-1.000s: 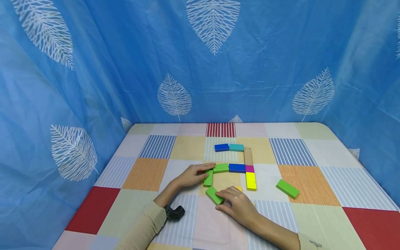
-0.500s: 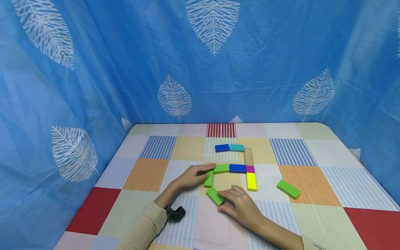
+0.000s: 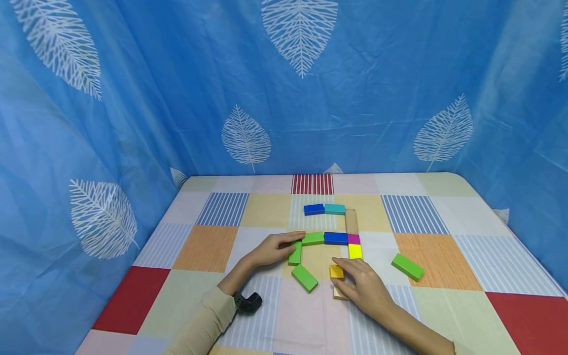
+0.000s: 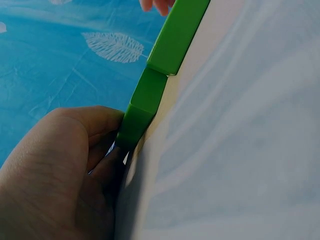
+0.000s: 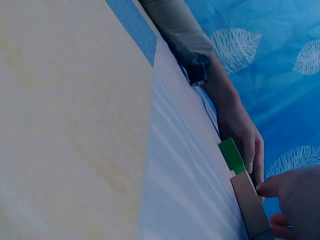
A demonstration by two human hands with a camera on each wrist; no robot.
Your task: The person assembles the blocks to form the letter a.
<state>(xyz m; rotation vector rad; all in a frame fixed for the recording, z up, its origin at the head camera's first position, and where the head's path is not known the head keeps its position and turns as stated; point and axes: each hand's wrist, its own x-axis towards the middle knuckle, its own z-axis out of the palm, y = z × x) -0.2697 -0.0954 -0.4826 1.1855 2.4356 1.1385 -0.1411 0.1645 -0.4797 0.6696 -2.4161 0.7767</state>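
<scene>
My left hand (image 3: 272, 249) holds a standing-in-line green block (image 3: 295, 253), thumb on one side and fingers along its far end; in the left wrist view the same green block (image 4: 142, 102) shows at the fingertips. My right hand (image 3: 366, 288) reaches over an orange-yellow block (image 3: 336, 271), index finger beyond its far edge and thumb at its near edge. A pale wooden block (image 3: 339, 293) is partly hidden below that thumb. The wooden block (image 5: 249, 202) also shows beside the right fingers in the right wrist view. A slanted green block (image 3: 304, 278) lies between the hands.
Beyond the hands, a green block (image 3: 312, 238), blue block (image 3: 336, 238), magenta block (image 3: 353, 239) and yellow block (image 3: 355, 251) adjoin. A wooden block (image 3: 351, 221), teal block (image 3: 335, 209) and another blue block (image 3: 313, 209) continue the outline. A loose green block (image 3: 407, 266) lies right.
My right hand has let go of the slanted green block and moved right to the orange-yellow block, uncovering it and part of the wooden one. The left hand stays in place.
</scene>
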